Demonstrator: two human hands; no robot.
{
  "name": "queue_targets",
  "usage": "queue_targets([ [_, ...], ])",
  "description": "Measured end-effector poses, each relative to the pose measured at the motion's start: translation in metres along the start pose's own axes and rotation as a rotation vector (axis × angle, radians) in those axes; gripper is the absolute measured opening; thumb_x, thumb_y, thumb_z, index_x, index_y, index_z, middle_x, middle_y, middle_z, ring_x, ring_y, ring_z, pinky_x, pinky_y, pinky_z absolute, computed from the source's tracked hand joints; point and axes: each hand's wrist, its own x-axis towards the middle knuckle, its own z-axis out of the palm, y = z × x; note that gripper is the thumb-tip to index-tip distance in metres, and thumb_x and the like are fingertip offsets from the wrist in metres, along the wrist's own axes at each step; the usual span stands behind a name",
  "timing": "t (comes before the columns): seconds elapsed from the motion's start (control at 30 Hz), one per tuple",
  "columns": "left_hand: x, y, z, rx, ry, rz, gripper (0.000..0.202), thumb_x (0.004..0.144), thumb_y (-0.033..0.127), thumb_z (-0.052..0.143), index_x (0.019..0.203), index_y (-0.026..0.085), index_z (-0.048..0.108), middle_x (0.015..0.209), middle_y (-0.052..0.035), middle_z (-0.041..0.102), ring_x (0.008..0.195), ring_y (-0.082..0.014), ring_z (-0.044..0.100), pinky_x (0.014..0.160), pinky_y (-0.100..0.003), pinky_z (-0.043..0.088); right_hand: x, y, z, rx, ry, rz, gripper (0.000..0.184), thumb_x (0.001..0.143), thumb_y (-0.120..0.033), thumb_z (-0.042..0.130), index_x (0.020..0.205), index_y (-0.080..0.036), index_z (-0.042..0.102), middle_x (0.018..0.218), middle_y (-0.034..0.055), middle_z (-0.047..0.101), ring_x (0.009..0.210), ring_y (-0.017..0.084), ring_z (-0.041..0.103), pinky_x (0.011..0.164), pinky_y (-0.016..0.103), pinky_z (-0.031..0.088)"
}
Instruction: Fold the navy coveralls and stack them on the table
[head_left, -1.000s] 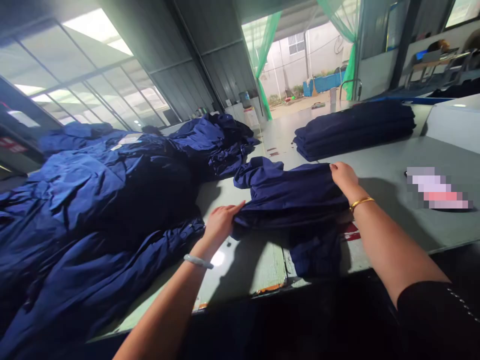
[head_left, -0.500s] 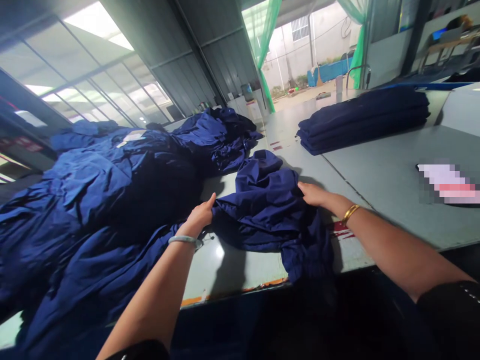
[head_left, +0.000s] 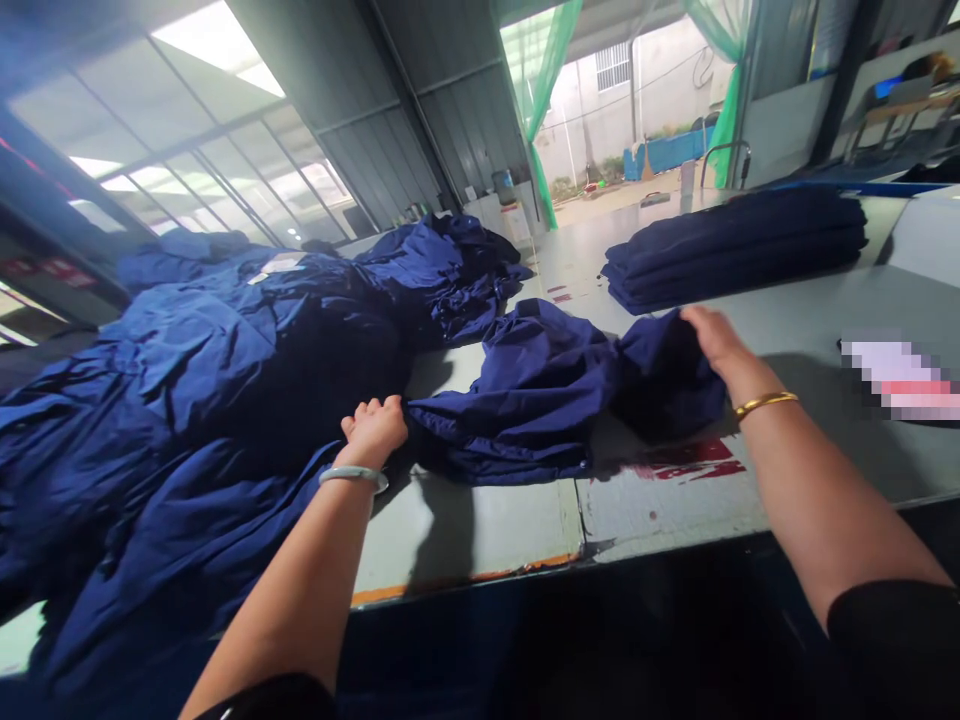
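A crumpled navy garment (head_left: 547, 375) is stretched sideways across the table between my hands; its exact kind is unclear in the folds. My left hand (head_left: 377, 430), with a pale bangle at the wrist, is closed on the garment's left corner, close to the big heap. At the opposite end, my right hand (head_left: 712, 338), wearing a gold bracelet, pinches the upper right edge and holds that part slightly raised. The fingertips of my right hand are partly hidden by the cloth.
A large heap of navy garments (head_left: 202, 370) covers the table's left side, with a second pile (head_left: 442, 265) behind. Folded navy garments (head_left: 735, 245) lie stacked at the back right. A pixelated flat item (head_left: 900, 375) rests at right. The pale table (head_left: 675, 510) has a worn front edge.
My right hand has moved right and away from me, drawing out the part that hung over the front edge. My left hand has shifted slightly left, still gripping its corner.
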Motion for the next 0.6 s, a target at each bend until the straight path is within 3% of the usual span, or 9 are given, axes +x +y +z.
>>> queue_targets([
  [0.07,-0.007,0.012,-0.01,0.026,0.003,0.133,0.084,0.089,0.016,0.07,0.171,0.02,0.048,0.174,-0.0262,0.049,0.166,-0.05,0.035,0.128,-0.072,0.028,-0.015,-0.007,0.027,-0.128,-0.157,-0.068,0.033,0.104,-0.035,0.054,0.11,-0.017,0.081,0.127,0.015,0.081,0.132,0.033,0.068,0.116,0.048,0.052],
  [0.13,-0.022,0.033,-0.018,0.016,-0.033,0.346,0.098,0.086,0.01,0.067,0.177,0.033,0.039,0.184,-0.0145,0.037,0.172,-0.0428,0.026,0.135,-0.071,0.014,-0.031,-0.016,0.053,-0.227,-0.314,-0.152,0.034,0.105,-0.036,0.06,0.127,-0.019,0.08,0.149,0.0147,0.075,0.146,0.031,0.061,0.127,0.046,0.043],
  [0.2,-0.046,0.064,-0.022,-0.072,-0.102,0.578,0.1,0.089,0.008,0.059,0.18,0.037,0.029,0.188,-0.0104,0.03,0.175,-0.038,0.022,0.138,-0.068,0.011,-0.044,-0.027,0.071,-0.301,-0.441,-0.219,0.047,0.103,-0.036,0.067,0.147,-0.02,0.072,0.162,0.0138,0.066,0.151,0.031,0.058,0.13,0.044,0.041],
  [0.3,-0.088,0.121,-0.01,-0.302,-0.195,0.703,0.104,0.099,0.03,0.064,0.183,0.037,0.003,0.191,-0.0157,0.013,0.175,-0.0425,0.014,0.133,-0.072,0.026,-0.059,-0.049,0.079,-0.499,-0.624,-0.265,0.064,0.096,-0.025,0.073,0.159,-0.021,0.064,0.162,0.0166,0.066,0.148,0.036,0.061,0.123,0.045,0.046],
  [0.37,-0.106,0.151,0.006,-0.355,-0.208,0.649,0.133,0.086,0.052,0.085,0.183,0.033,-0.005,0.189,-0.0254,0.002,0.173,-0.0546,0.009,0.125,-0.084,0.028,-0.068,-0.068,0.077,-0.611,-0.751,-0.274,0.052,0.096,-0.02,0.068,0.148,-0.02,0.073,0.149,0.019,0.074,0.139,0.038,0.068,0.114,0.043,0.051],
  [0.4,-0.109,0.16,0.015,-0.369,-0.205,0.612,0.143,0.079,0.055,0.091,0.183,0.032,-0.004,0.188,-0.0284,0.004,0.172,-0.0581,0.01,0.123,-0.087,0.028,-0.073,-0.077,0.076,-0.624,-0.814,-0.278,0.044,0.096,-0.019,0.066,0.138,-0.019,0.079,0.141,0.0183,0.078,0.131,0.036,0.072,0.107,0.039,0.054],
  [0.43,-0.107,0.165,0.023,-0.391,-0.193,0.591,0.145,0.075,0.052,0.094,0.183,0.03,0.001,0.188,-0.0295,0.01,0.171,-0.0589,0.015,0.123,-0.087,0.029,-0.08,-0.087,0.076,-0.607,-0.875,-0.283,0.035,0.096,-0.019,0.066,0.126,-0.019,0.084,0.13,0.0164,0.082,0.121,0.034,0.077,0.099,0.036,0.055],
  [0.5,-0.092,0.161,0.036,-0.486,-0.18,0.624,0.123,0.076,0.034,0.089,0.181,0.027,0.026,0.183,-0.0255,0.033,0.167,-0.0518,0.036,0.128,-0.075,0.036,-0.097,-0.103,0.076,-0.553,-1.005,-0.302,0.022,0.093,-0.022,0.07,0.107,-0.018,0.087,0.112,0.0103,0.086,0.101,0.027,0.08,0.083,0.029,0.055],
  [0.6,-0.056,0.138,0.041,-0.64,-0.212,0.719,0.071,0.074,0.013,0.067,0.144,0.019,0.076,0.149,-0.0149,0.075,0.138,-0.0346,0.07,0.123,-0.049,0.053,-0.121,-0.12,0.074,-0.261,-1.341,-0.33,0.025,0.093,-0.036,0.078,0.105,-0.016,0.086,0.106,0.0054,0.086,0.092,0.021,0.078,0.076,0.024,0.054],
])
